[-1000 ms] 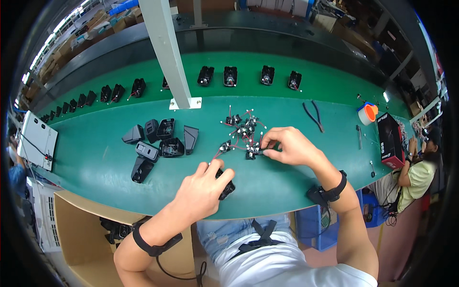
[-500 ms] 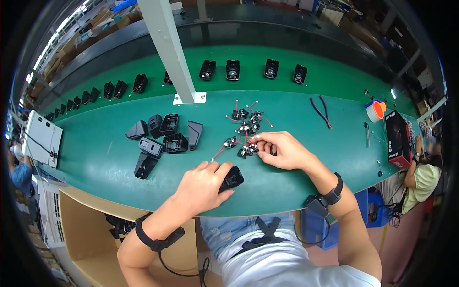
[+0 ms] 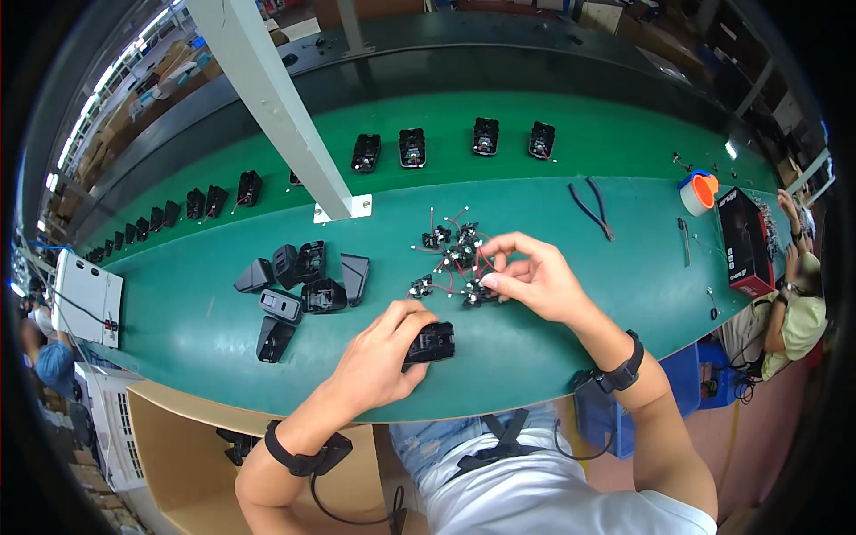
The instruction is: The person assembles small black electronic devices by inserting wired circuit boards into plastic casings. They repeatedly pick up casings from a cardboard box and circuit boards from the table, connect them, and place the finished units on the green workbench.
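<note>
My left hand is wrapped round a black plastic housing, its hollow side showing, just above the table's near part. Further right, my right hand has thumb and forefinger closed at the edge of a pile of small black parts with red wires. A red wire runs up to the fingertips, and a black part sits under the thumb. How firmly that part is held is hidden by the fingers.
Left of the pile lies a cluster of black housings. Cutting pliers, an orange-and-white tape roll and a black box lie to the right. A post rises before a row of housings on the green strip. A carton stands below.
My view has shifted slightly. The housing in my left hand has turned more level. At the pile, my right fingertips have risen a little, with a red wire arching up beside them.
</note>
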Tool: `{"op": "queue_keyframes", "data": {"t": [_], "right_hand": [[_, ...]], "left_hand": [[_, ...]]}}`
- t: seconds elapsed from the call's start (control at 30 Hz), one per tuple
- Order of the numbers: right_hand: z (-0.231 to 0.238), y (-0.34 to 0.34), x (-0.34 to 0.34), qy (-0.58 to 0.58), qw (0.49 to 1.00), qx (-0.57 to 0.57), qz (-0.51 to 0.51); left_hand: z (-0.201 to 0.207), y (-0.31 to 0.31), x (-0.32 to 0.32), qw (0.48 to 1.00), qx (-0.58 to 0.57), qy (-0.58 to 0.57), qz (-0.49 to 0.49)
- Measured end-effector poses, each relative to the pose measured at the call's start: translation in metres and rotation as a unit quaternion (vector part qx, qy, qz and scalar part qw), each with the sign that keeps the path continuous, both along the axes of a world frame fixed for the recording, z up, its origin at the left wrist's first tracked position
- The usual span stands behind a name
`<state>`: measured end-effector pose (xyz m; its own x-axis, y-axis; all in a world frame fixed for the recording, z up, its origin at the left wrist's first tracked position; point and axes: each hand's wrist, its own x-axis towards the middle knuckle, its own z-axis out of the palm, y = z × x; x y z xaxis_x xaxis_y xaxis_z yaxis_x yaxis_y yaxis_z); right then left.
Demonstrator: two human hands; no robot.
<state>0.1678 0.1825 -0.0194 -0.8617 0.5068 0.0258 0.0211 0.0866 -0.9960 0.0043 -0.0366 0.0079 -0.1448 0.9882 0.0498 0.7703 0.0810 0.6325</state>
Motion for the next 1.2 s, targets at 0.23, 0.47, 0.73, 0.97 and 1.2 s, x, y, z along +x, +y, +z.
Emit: {"op": "queue_keyframes", "data": {"t": [0.23,0.47,0.73,0.97,1.2], "right_hand": [[0.009,0.006,0.005,0.053,0.997,-0.055,0.031],[0.013,-0.005,0.009,0.106,0.972,-0.178,0.109],[0.006,-0.034,0.007,0.154,0.969,-0.155,0.119],[0.017,-0.042,0.010,0.176,0.979,0.101,0.026],[0.017,-0.043,0.010,0.177,0.964,0.200,-0.008]], "left_hand": [[0.005,0.008,-0.002,0.977,0.069,-0.201,-0.001],[0.004,0.008,-0.001,0.955,0.013,-0.296,0.035],[0.000,0.006,0.005,0.897,0.022,-0.442,0.005],[-0.003,0.003,0.016,0.831,0.045,-0.554,-0.036],[0.003,-0.001,0.024,0.850,0.028,-0.527,-0.004]]}}
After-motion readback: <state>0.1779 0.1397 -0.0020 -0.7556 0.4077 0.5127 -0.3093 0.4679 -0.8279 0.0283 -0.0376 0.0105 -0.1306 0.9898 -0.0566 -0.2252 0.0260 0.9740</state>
